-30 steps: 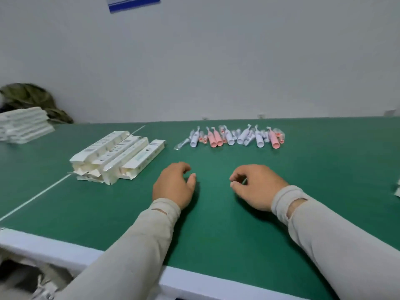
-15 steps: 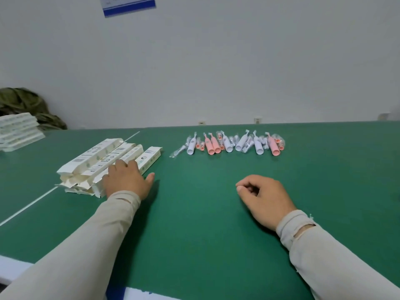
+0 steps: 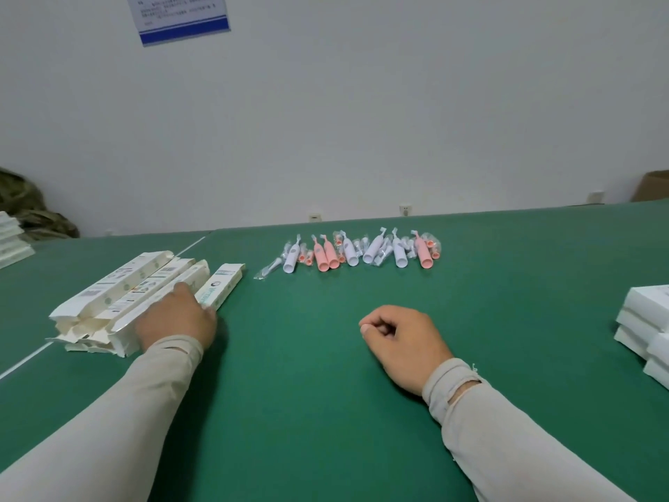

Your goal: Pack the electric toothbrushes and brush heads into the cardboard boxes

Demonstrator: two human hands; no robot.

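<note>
From the head view, the left hand (image 3: 177, 320) is resting on the long cardboard boxes (image 3: 144, 291) near the left edge of the desk (image 3: 325, 411), fingers curling over one box, likely to pick it up for packing. The right hand (image 3: 402, 342) is lying on the desk, loosely curled, holding nothing, waiting. The toothbrushes and brush heads (image 3: 354, 251) are lying in a row near the far edge, easy to reach.

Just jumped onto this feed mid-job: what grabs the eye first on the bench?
A row of pink and white electric toothbrushes lies mid-table at the far side. At the left, the left hand rests on a pile of flat cardboard boxes. The right hand lies loosely curled on the green table, holding nothing.
</note>
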